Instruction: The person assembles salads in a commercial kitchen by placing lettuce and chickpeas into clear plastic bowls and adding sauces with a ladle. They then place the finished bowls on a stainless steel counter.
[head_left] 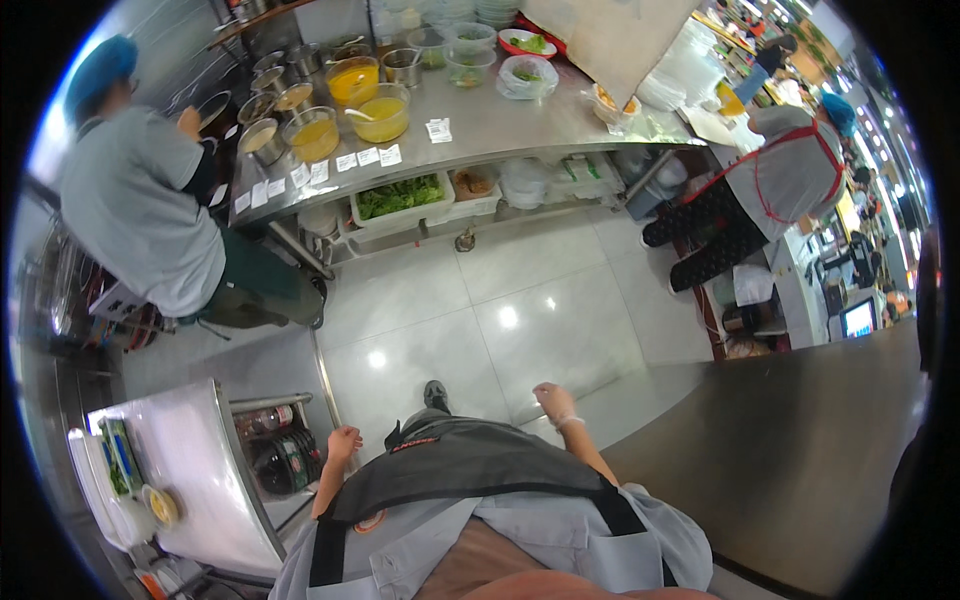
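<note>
My left hand [345, 443] hangs beside my dark apron [450, 462], its fingers curled in and nothing seen in them. On the other side, my right hand [553, 402] is held out over the floor, loosely closed, with something clear like a thin plastic glove at its wrist. Neither hand touches any surface. Nearest to the left hand is a metal table [205, 455] with dark bottles [285, 465] on the shelf below. A broad steel counter [770, 440] lies to the right of my right hand.
Ahead, a long steel counter [450, 125] bears pots, tubs of yellow liquid [380, 115] and paper slips [367, 157]. Leafy greens [400, 197] fill a white bin below. A person in a blue cap [150, 200] stands at left, another with red apron straps [775, 175] at right.
</note>
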